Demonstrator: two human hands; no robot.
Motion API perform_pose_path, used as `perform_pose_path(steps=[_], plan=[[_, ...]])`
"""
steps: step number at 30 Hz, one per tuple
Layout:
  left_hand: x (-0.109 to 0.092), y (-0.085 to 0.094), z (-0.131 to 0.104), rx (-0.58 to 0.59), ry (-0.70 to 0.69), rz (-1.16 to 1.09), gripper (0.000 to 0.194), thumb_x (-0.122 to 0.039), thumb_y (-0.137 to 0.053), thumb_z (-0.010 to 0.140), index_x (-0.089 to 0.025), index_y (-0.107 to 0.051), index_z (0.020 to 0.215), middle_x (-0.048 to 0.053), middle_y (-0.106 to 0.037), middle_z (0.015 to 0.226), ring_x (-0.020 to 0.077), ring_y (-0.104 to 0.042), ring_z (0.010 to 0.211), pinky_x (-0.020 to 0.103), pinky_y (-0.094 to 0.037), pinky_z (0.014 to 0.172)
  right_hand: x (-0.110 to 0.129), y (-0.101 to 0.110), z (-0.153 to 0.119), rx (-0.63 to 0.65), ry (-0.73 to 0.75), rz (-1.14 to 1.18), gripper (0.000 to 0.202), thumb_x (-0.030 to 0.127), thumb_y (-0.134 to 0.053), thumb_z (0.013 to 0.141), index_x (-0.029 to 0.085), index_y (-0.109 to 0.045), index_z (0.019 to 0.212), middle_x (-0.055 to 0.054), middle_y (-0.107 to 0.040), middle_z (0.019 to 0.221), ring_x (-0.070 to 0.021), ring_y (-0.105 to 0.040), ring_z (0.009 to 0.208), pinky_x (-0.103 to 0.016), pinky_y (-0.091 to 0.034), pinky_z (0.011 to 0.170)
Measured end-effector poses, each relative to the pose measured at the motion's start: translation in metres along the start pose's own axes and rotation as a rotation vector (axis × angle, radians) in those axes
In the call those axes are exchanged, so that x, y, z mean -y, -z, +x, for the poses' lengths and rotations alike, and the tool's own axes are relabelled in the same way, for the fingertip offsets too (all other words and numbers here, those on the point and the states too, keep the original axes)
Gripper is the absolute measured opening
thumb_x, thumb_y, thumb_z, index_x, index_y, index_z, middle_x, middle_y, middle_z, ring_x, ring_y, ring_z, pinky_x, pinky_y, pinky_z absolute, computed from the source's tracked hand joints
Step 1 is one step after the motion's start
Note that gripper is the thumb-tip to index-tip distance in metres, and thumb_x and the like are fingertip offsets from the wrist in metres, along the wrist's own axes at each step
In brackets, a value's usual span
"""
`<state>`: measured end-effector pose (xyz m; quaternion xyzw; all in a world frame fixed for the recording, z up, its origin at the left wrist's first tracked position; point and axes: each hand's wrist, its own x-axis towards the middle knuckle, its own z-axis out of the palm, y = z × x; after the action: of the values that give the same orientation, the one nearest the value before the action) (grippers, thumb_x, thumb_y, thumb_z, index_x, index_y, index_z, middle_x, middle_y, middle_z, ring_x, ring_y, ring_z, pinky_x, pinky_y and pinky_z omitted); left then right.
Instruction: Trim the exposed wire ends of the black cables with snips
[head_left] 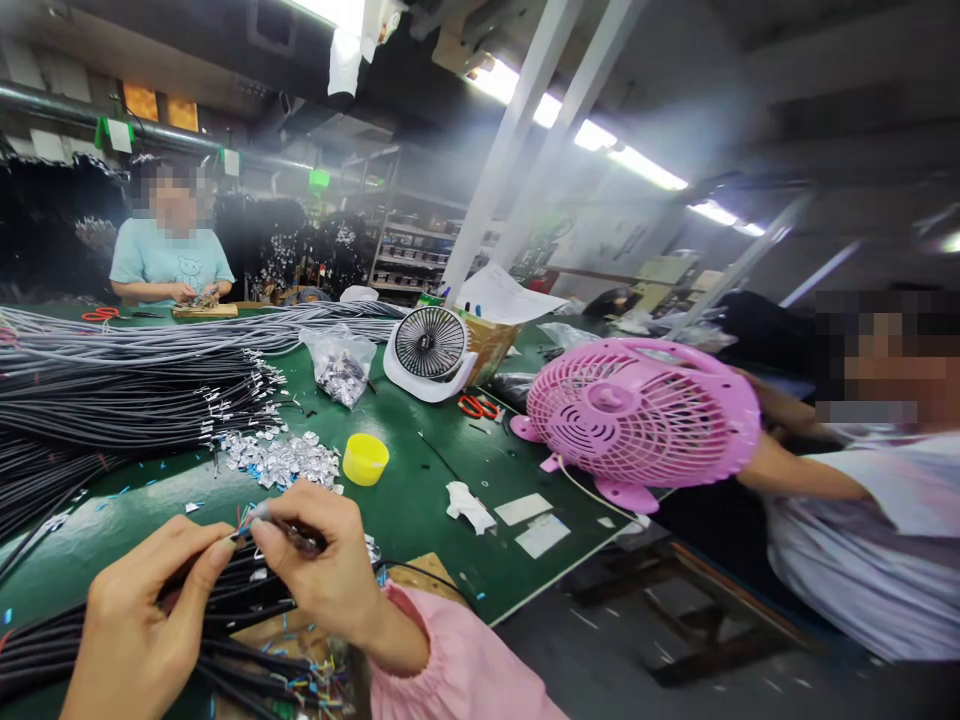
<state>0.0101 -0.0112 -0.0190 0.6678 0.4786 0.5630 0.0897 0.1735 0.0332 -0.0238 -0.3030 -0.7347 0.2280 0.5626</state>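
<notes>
Low in the head view, my left hand (150,615) pinches a thin cable end between thumb and forefinger. Fine coloured wires (242,520), red, green and blue among them, stick up from that end. My right hand (330,560), in a pink sleeve (457,650), closes thumb and finger on the same wires. Something dark shows inside its curled fingers, too unclear to name. Below both hands lies a bundle of black cables (251,675) with stripped, coloured ends. Beyond them is a pile of silvery foil pieces (289,460), beside a yellow round container (365,460).
Grey cables (187,335) and black cables (127,410) cover the green table's left side. A white fan (431,345), red-handled scissors (478,406) and a pink fan (637,410) stand or lie farther right. One person (172,250) sits across; another (870,500) is at right.
</notes>
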Motion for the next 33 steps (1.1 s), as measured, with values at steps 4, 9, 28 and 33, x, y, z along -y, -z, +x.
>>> perform_pose_path(steps=[4,9,28,33], plan=[[0.007,-0.002,-0.004,-0.013,0.020,0.034,0.027,-0.050,-0.065,0.092,-0.029,-0.080,0.085,-0.004,-0.074,0.069,0.0117,-0.066,0.053,0.017,-0.049,0.049,-0.007,-0.003,-0.005,0.010,0.038,-0.050,0.021,0.021,-0.066,0.083,0.021,-0.059,0.063,0.001,-0.056,0.060,-0.0128,-0.050,0.054,-0.025,-0.040,0.051],[0.009,-0.005,-0.007,-0.011,-0.021,0.060,0.026,-0.047,-0.063,0.094,-0.029,-0.080,0.086,-0.004,-0.072,0.069,0.0120,-0.065,0.055,0.019,-0.048,0.050,-0.012,-0.003,-0.007,0.063,0.083,-0.019,0.014,0.022,-0.068,0.083,0.022,-0.062,0.070,0.001,-0.061,0.066,-0.0137,-0.055,0.058,-0.026,-0.042,0.054],[0.005,-0.006,0.003,0.148,0.432,-0.082,0.069,-0.086,-0.054,0.073,-0.022,-0.057,0.047,-0.002,-0.051,0.048,0.0133,-0.045,0.047,0.022,-0.035,0.041,-0.010,-0.015,0.009,0.286,-0.074,0.087,0.031,0.033,-0.050,0.088,0.023,-0.041,0.060,0.002,-0.045,0.058,-0.0105,-0.038,0.052,-0.023,-0.032,0.048],[0.000,0.004,0.005,0.140,0.428,-0.161,0.050,-0.071,-0.069,0.076,-0.023,-0.068,0.061,-0.002,-0.061,0.055,0.0143,-0.055,0.052,0.020,-0.041,0.044,-0.013,-0.016,0.015,0.072,-0.561,0.416,0.037,0.039,-0.062,0.083,0.023,-0.040,0.057,0.008,-0.035,0.046,-0.0070,-0.025,0.040,-0.021,-0.021,0.036]])
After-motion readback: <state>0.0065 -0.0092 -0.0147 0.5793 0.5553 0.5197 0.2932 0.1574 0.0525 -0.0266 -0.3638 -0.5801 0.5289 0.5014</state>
